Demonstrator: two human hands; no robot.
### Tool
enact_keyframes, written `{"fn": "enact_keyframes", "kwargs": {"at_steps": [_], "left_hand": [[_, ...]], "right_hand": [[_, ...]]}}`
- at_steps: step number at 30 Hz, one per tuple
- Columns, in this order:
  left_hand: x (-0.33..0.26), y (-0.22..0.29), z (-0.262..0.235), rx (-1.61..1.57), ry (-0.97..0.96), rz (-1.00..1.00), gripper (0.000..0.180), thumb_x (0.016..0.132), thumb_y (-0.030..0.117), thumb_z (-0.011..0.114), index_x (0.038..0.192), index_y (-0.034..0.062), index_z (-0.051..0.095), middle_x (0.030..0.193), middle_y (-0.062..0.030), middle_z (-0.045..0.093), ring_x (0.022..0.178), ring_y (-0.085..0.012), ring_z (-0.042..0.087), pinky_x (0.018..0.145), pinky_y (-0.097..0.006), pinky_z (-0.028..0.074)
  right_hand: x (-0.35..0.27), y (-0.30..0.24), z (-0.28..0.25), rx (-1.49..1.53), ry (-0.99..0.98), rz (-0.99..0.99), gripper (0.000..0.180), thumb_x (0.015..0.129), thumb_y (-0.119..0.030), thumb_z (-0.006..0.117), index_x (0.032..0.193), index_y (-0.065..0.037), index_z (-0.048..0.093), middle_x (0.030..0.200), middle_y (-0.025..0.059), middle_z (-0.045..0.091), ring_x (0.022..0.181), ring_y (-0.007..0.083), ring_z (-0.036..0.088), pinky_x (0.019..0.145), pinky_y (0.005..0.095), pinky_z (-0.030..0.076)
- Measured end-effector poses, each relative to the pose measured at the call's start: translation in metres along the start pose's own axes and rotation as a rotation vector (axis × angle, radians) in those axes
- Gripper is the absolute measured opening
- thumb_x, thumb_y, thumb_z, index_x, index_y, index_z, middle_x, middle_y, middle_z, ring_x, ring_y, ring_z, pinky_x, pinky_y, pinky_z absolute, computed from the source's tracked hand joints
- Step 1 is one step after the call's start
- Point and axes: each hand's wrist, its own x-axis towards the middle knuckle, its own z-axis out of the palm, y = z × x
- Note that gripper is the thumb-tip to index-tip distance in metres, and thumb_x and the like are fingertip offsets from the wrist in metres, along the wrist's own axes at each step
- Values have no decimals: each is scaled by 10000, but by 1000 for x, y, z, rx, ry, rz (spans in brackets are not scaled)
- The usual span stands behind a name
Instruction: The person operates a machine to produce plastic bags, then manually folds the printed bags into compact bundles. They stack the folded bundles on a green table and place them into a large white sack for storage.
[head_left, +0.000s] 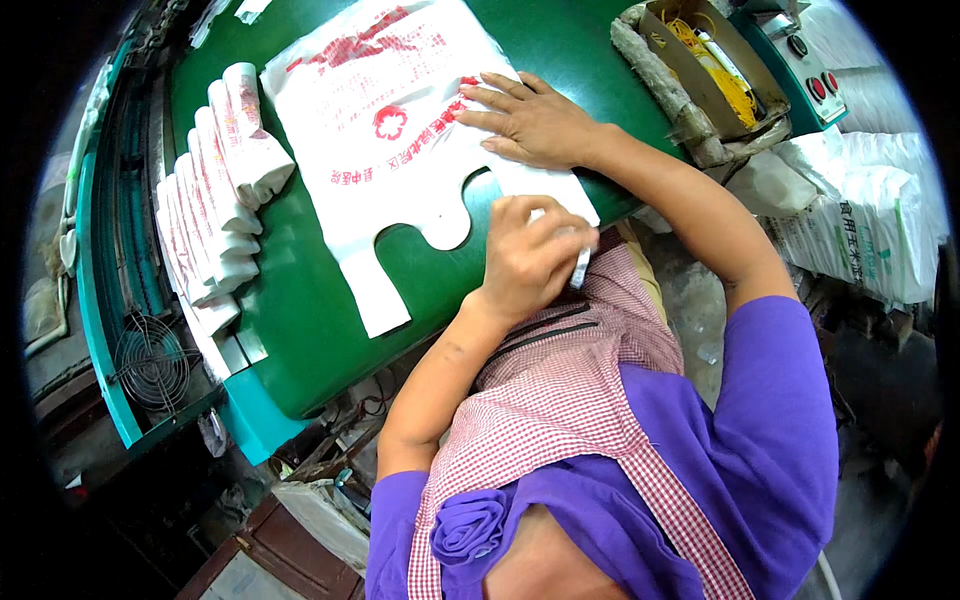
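Spread flat on the green counter (290, 335), handles toward the person: a white plastic T-shirt bag (400, 200) with red print and a flower-shaped emblem. Impossible to tell whether a single layer or a stack. Resting on its right side with the right hand (530, 122), palm down, fingers slightly spread, clamped on nothing. Curled tight with the left hand (535, 250), apparently around the end of the right handle, with white plastic peeking past the fingers. Untouched and flat near the counter's edge, the left handle (375, 290).

Along the left side of the counter, an overlapping row of folded bundles (205, 220) with similar red print: by the look of it, a good number already done. Not yet folded, the spread bag; impossible to judge how many more beyond that.

Smooth and plain across the bare green top. Past the left edge, a teal machine frame (92, 260) and a round wire guard (155, 360). At upper right, a cardboard box (672, 75) with tangled yellow cord (735, 95), just beside a control box (800, 70) with red and black buttons. Farther right, bulky white plastic packs (865, 235); below, a dim, cluttered workshop floor.
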Motion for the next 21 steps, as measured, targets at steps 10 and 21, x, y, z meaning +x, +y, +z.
{"fn": "enact_keyframes", "kwargs": {"at_steps": [10, 21], "left_hand": [[-55, 9, -31, 163, -145, 12, 371, 672, 204, 728, 1019, 112, 635, 1052, -51, 618, 950, -260, 564, 787, -369, 425], [-21, -29, -17, 7, 11, -281, 272, 663, -9, 682, 924, 55, 640, 1039, -97, 635, 918, -274, 598, 755, -335, 488]], "right_hand": [[-1, 6, 11, -20, 137, -52, 489, 949, -418, 389, 1409, -254, 361, 1497, 26, 275, 1398, 223, 193, 1118, 457, 179], [-44, 35, -31, 618, 225, 80, 357, 924, -202, 519, 1248, -53, 536, 1295, 145, 519, 1229, 273, 463, 1021, 355, 364]]}}
